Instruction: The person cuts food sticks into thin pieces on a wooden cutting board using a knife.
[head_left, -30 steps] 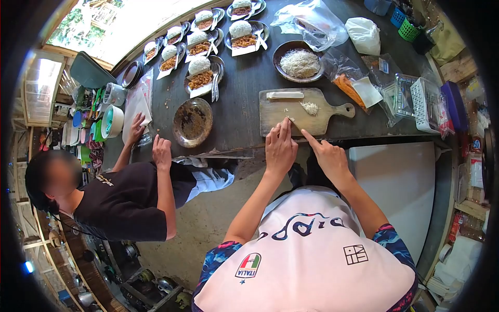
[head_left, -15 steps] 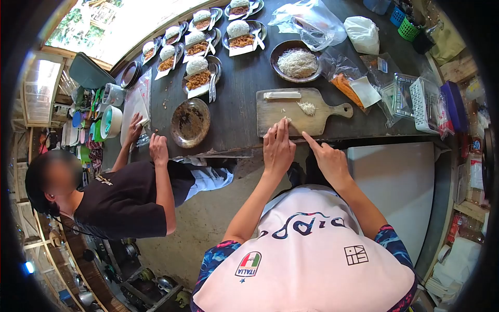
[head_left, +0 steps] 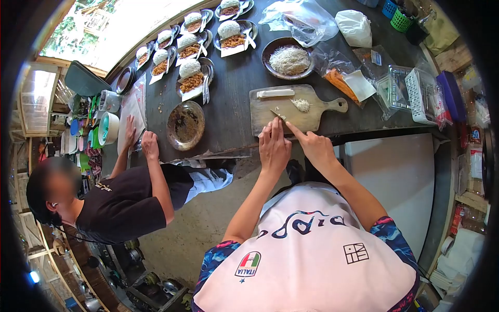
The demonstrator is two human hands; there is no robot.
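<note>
My left hand (head_left: pixel 274 145) is at the near edge of a wooden cutting board (head_left: pixel 261 115), its fingers pressed together over a small pale piece that is mostly hidden. My right hand (head_left: pixel 313 146) is closed beside it, index finger stretched along a knife (head_left: pixel 278 114) whose blade lies over the board by my left fingertips. On the board are a pale white stick (head_left: pixel 275 93) and a small heap of thin shreds (head_left: pixel 301 105). Behind the board, a brown bowl (head_left: pixel 266 61) holds a larger heap of white shreds (head_left: pixel 289 60).
Another person (head_left: pixel 125 200) works at left over a plastic-covered sheet (head_left: pixel 136 109). An empty brown plate (head_left: pixel 186 126) lies between us. Plates of rice (head_left: pixel 191 68) stand at the back left. At right are bagged carrots (head_left: pixel 343 86) and a white basket (head_left: pixel 421 99).
The view has shifted slightly, moving the table items left. My right hand has come closer to my left, and the blade now shows over the board. The other person's hands have shifted.
</note>
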